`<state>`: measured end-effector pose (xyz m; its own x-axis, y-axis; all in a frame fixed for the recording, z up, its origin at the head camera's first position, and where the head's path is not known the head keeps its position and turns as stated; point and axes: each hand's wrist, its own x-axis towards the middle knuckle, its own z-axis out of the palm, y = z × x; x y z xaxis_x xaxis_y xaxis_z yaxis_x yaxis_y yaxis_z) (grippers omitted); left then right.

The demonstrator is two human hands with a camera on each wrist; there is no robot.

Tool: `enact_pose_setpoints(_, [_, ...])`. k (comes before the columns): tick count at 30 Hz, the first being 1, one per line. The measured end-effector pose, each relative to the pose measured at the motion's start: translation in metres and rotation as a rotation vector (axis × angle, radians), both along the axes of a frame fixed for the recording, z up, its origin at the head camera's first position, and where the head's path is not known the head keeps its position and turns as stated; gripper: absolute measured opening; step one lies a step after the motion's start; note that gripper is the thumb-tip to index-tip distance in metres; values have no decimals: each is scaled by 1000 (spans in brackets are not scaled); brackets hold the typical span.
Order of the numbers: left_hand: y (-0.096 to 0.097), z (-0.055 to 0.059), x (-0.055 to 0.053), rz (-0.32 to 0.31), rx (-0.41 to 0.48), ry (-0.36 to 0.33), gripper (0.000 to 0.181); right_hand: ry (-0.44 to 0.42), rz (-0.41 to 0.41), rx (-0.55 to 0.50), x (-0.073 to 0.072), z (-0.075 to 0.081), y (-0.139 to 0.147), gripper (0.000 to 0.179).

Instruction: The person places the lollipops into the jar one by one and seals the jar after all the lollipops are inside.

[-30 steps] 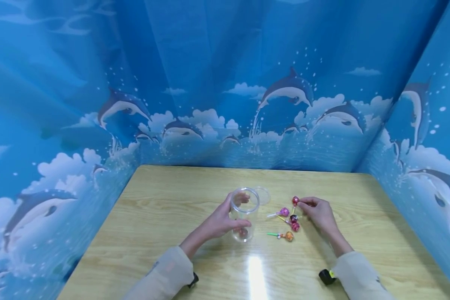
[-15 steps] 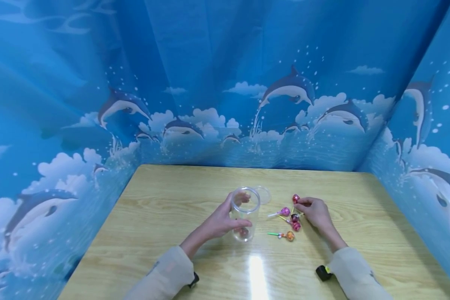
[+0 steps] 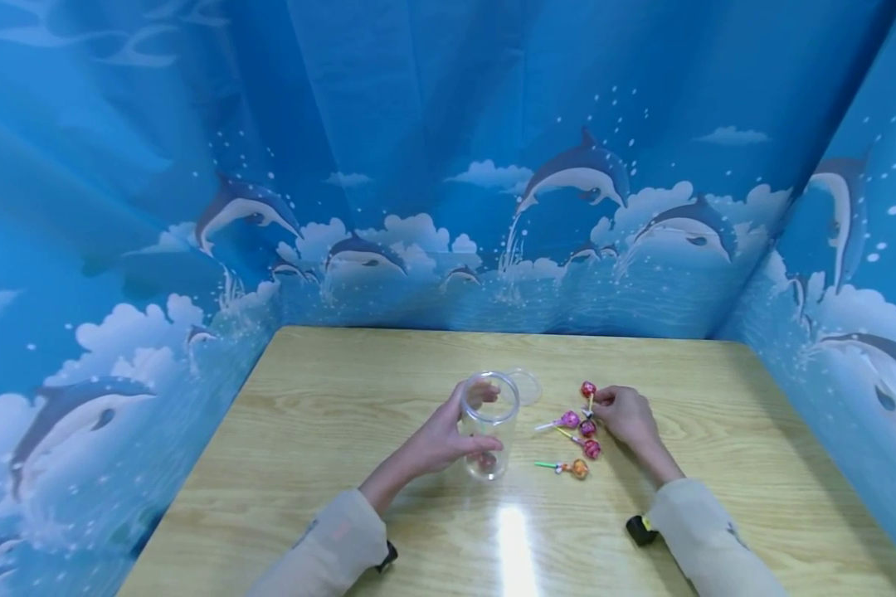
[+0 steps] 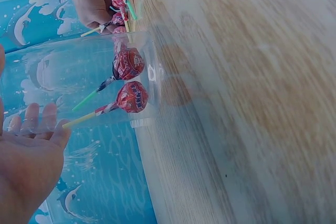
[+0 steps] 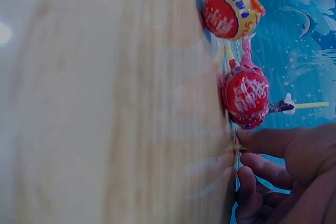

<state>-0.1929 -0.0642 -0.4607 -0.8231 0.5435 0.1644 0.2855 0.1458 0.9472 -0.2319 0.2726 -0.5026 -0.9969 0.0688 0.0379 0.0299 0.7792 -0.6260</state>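
Observation:
My left hand (image 3: 436,435) holds a clear plastic jar (image 3: 489,448) upright on the table, thumb on the near side and fingers behind. Two red-wrapped lollipops (image 4: 132,97) lie at the jar's bottom in the left wrist view. To its right lie several loose lollipops: a red one (image 3: 588,388) at the back, a pink one (image 3: 570,419), a dark red one (image 3: 587,429), another red one (image 3: 591,448) and an orange one (image 3: 580,469). My right hand (image 3: 629,416) pinches at the back red lollipop's stick; its thumb and fingertips come together low at the tabletop in the right wrist view.
A clear round lid (image 3: 524,386) lies on the wooden table (image 3: 343,373) just behind the jar. Blue dolphin-print curtains (image 3: 388,166) enclose the table at the back and sides.
My right hand has shifted slightly around the back lollipops. The back red one sits a little farther back, and the dark red one has turned. The left hand and jar stay put.

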Motion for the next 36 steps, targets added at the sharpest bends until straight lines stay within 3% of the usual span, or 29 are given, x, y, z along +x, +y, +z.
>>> enact_pose_setpoints(8, [0,0,0,3,-10,2,81,-76,-34,27,3,4,16,19])
enact_pose_setpoints(13, [0,0,0,11,-14,-5,82,-56,-46,51,5,2,28,18])
enact_pose_setpoints(17, [0,0,-1,8,-18,-4,83,-35,-70,-10,7,0,34,20])
enact_pose_setpoints(26, [0,-1,-1,10,-18,-6,83,-154,-180,-556,13,-2,60,37])
enact_pose_setpoints(32, [0,-1,-2,8,-14,-7,83,-145,-145,-873,22,2,72,38])
enact_pose_setpoints(36, [0,-1,-1,8,-14,-10,83,-144,-96,-1031,31,13,74,19])
